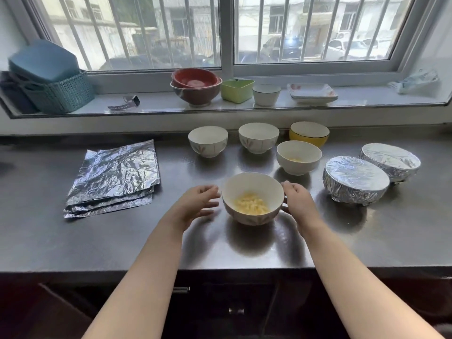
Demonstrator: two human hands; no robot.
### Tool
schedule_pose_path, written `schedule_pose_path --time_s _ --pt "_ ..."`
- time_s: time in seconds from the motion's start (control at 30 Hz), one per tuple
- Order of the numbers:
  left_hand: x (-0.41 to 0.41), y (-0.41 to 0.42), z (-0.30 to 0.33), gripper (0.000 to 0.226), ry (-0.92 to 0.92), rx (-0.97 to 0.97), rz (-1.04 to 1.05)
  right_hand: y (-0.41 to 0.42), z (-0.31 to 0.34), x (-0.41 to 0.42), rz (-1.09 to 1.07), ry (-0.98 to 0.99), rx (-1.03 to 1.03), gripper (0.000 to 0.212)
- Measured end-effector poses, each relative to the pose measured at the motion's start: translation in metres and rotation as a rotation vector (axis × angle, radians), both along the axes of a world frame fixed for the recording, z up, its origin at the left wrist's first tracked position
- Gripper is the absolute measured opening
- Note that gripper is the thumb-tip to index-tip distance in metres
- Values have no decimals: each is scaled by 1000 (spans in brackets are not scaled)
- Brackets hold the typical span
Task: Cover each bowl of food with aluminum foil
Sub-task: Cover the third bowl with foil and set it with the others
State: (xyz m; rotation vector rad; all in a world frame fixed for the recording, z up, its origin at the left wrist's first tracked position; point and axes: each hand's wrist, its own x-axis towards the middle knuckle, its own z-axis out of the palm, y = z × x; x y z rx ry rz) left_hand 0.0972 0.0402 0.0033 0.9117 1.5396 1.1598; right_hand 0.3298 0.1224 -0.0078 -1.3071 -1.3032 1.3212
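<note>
Here, a white ceramic bowl (253, 198) of pale yellow food pieces is set near the middle of the steel bench (97, 241), toward its front edge. It is touched at its right wall by the right hand (297, 200), whose fingers are lightly curved against it; whether it is truly gripped cannot be told. The left hand (195, 204) is held just beside the left wall, fingers loosely spread, with nothing held. A stack of crinkled foil sheets (113, 177) is laid toward the bench's left end, well apart from the bowl. Two foil-wrapped bowls (355, 183) are seen near the right end, and four uncovered bowls (299, 156) toward the back edge. The thin foil is judged likely to tear if pulled hard over a rim, and the smooth, rounded bowl could be slid or tipped on the polished metal if pressed from one side only.
</note>
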Motion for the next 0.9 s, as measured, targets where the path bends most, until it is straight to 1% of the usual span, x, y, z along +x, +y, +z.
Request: schedule_pose_path --time_s 0.07,0.1,0.2,0.27,0.33,0.43,0.47,0.53,0.67,0.77,0.83,0.9 --pt "-14 8 -4 18 242 95 257 1 8 -2 17 -123 114 27" --pt "-21 12 -5 19 401 114 336 1 12 -4 31 -178 155 25" --pt "-47 21 -15 31 822 79 421 3 18 -10 58 -316 255 28" --pt "-63 24 -18 41 1030 -20 467 4 18 -15 70 -367 289 30" --pt "-80 25 -19 54 1152 -192 483 6 14 -16 75 -377 290 28" --pt "-103 29 -28 65 1163 -443 441 7 10 -16 84 -388 294 20" --pt "-108 30 -30 66 1140 -500 421 7 9 -16 90 -395 299 17" --pt "-112 31 -32 67 1115 -544 405 7 9 -16 103 -411 313 12" --pt "-108 31 -29 49 1247 -498 402 6 8 -16 101 -385 323 10" --pt "-106 31 -28 37 1332 -450 431 5 8 -16 93 -363 309 20" --pt "-107 29 -28 31 1305 -400 462 4 9 -15 88 -352 295 28" --pt "-109 28 -29 29 1260 -340 501 4 10 -15 89 -342 279 29"
